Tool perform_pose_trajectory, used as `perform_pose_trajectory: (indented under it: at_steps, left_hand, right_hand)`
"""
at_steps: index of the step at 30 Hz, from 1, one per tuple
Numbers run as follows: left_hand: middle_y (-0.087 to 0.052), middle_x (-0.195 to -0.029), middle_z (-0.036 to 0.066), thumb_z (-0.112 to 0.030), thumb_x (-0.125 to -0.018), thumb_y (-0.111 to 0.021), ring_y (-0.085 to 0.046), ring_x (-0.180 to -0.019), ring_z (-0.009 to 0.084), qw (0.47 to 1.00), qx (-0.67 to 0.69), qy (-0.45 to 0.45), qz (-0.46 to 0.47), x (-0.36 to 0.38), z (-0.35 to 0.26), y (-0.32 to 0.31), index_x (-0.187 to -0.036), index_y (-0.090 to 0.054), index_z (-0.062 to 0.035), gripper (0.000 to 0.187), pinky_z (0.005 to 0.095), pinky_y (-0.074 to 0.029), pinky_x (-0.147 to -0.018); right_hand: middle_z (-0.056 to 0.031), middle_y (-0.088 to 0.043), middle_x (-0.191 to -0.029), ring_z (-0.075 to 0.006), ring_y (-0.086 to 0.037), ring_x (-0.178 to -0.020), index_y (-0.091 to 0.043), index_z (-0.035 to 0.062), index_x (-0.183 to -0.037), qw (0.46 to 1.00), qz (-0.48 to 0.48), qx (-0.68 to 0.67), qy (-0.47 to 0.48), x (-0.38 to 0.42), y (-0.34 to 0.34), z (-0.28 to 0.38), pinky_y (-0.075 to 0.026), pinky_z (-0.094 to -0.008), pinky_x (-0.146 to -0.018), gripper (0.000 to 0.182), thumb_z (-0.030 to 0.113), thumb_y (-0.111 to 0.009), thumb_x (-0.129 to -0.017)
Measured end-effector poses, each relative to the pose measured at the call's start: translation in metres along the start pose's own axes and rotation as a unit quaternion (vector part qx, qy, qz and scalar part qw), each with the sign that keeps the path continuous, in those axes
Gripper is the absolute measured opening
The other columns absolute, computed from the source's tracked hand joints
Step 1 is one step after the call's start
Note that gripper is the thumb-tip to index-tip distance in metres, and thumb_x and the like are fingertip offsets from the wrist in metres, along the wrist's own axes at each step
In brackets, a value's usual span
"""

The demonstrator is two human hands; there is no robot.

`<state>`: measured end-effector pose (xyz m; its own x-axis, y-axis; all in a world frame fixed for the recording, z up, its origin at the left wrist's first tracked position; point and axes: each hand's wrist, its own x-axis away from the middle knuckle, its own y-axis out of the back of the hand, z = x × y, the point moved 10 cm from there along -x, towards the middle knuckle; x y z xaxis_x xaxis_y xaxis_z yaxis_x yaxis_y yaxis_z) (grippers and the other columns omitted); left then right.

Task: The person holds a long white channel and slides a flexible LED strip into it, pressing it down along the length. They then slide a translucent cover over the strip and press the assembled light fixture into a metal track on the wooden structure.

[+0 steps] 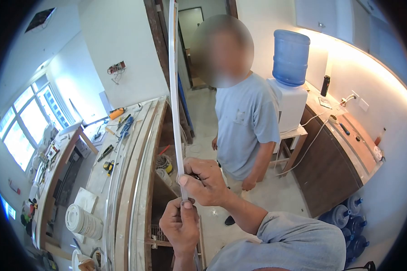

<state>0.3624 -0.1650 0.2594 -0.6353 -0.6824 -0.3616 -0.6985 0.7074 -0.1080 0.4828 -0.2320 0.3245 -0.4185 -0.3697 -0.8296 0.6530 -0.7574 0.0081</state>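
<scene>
Both hands, left (181,223) and right (205,180), clamp a long, thin white strip (174,90).

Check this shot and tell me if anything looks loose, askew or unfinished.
Yes. Bare wires hang from an open wall box with no cover. Tools lie scattered over the workbench. A white cord drapes off the counter toward the floor. The left hand and right hand grip a white strip, held upright.

Bright window (29,119) daylight, glaring wall strip, fisheye-dark corners.
</scene>
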Motion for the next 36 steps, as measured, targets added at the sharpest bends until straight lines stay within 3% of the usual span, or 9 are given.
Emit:
perform_pose_trajectory:
  at_steps: [4,7,9,21,22,23,31,36]
  left_hand:
    - [-0.054,-0.061,0.000,-0.021,-0.102,-0.057,-0.042,-0.046,0.0045,0.999,-0.008,-0.035,-0.001,0.000,0.001,-0.005,-0.093,-0.060,0.0013,0.025,0.0215,-0.031,-0.041]
    - [-0.053,-0.060,0.000,-0.021,-0.103,-0.056,-0.042,-0.046,0.0044,0.999,-0.026,-0.022,-0.005,0.001,-0.003,-0.001,-0.092,-0.060,0.0013,0.025,0.0216,-0.031,-0.041]
    - [-0.056,-0.063,-0.001,-0.013,-0.101,-0.058,-0.047,-0.054,0.0030,1.000,-0.003,0.013,-0.011,-0.001,0.002,0.007,-0.096,-0.062,0.0033,0.018,0.0205,-0.036,-0.050]
    - [-0.061,-0.065,0.004,-0.013,-0.101,-0.057,-0.051,-0.050,0.0046,1.000,-0.001,0.016,0.013,-0.023,-0.029,-0.009,-0.099,-0.061,0.0040,0.018,0.0203,-0.040,-0.045]
    - [-0.061,-0.065,0.004,-0.013,-0.101,-0.057,-0.051,-0.050,0.0046,1.000,-0.002,0.015,0.013,-0.028,-0.032,-0.013,-0.099,-0.061,0.0040,0.018,0.0203,-0.040,-0.045]
    - [-0.060,-0.065,0.004,-0.016,-0.102,-0.056,-0.049,-0.047,0.0056,1.000,0.003,-0.001,0.017,-0.032,-0.038,-0.016,-0.098,-0.061,0.0038,0.021,0.0204,-0.037,-0.043]
    - [-0.059,-0.063,0.002,-0.014,-0.102,-0.058,-0.048,-0.046,0.0044,1.000,-0.002,-0.022,0.020,-0.040,-0.039,-0.017,-0.096,-0.061,0.0023,0.017,0.0202,-0.036,-0.042]
    - [-0.057,-0.061,0.006,-0.020,-0.102,-0.058,-0.046,-0.042,0.0081,0.999,0.032,-0.007,0.030,-0.043,-0.039,-0.022,-0.090,-0.060,0.0023,0.025,0.0209,-0.033,-0.039]
  right_hand:
    - [-0.0053,-0.049,-0.062,-0.0147,-0.044,-0.051,-0.053,0.0002,-0.073,1.000,-0.009,-0.018,-0.011,0.001,0.003,-0.006,-0.034,-0.0315,-0.047,0.023,0.016,-0.061,-0.088]
    - [-0.0049,-0.049,-0.061,-0.0133,-0.044,-0.051,-0.054,0.0004,-0.072,0.999,0.008,-0.020,-0.027,0.001,0.001,-0.007,-0.034,-0.0300,-0.048,0.025,0.018,-0.060,-0.090]
    - [-0.0045,-0.050,-0.062,-0.0122,-0.045,-0.053,-0.055,0.0004,-0.072,0.999,0.015,-0.007,-0.034,-0.005,-0.004,-0.001,-0.035,-0.0291,-0.049,0.026,0.019,-0.060,-0.090]
    - [-0.0019,-0.053,-0.062,-0.0091,-0.047,-0.055,-0.057,0.0007,-0.071,0.998,-0.029,-0.040,-0.044,-0.021,0.002,-0.004,-0.036,-0.0281,-0.049,0.025,0.018,-0.060,-0.089]
    - [-0.0027,-0.049,-0.058,-0.0094,-0.044,-0.052,-0.052,0.0013,-0.069,0.998,-0.032,-0.054,-0.030,-0.023,0.002,0.000,-0.035,-0.0290,-0.047,0.024,0.013,-0.060,-0.088]
    - [-0.0035,-0.045,-0.053,-0.0098,-0.042,-0.049,-0.047,0.0019,-0.067,0.997,-0.036,-0.068,-0.017,-0.025,0.003,0.004,-0.035,-0.0299,-0.046,0.025,0.008,-0.061,-0.086]
    - [-0.0012,-0.052,-0.055,-0.0076,-0.047,-0.051,-0.048,0.0029,-0.070,0.994,-0.005,-0.090,-0.055,-0.020,0.001,-0.002,-0.037,-0.0272,-0.047,0.027,0.011,-0.064,-0.090]
    - [-0.0011,-0.052,-0.057,-0.0068,-0.047,-0.053,-0.050,0.0025,-0.071,0.994,-0.022,-0.089,-0.059,-0.021,0.002,0.000,-0.037,-0.0269,-0.048,0.025,0.011,-0.063,-0.090]
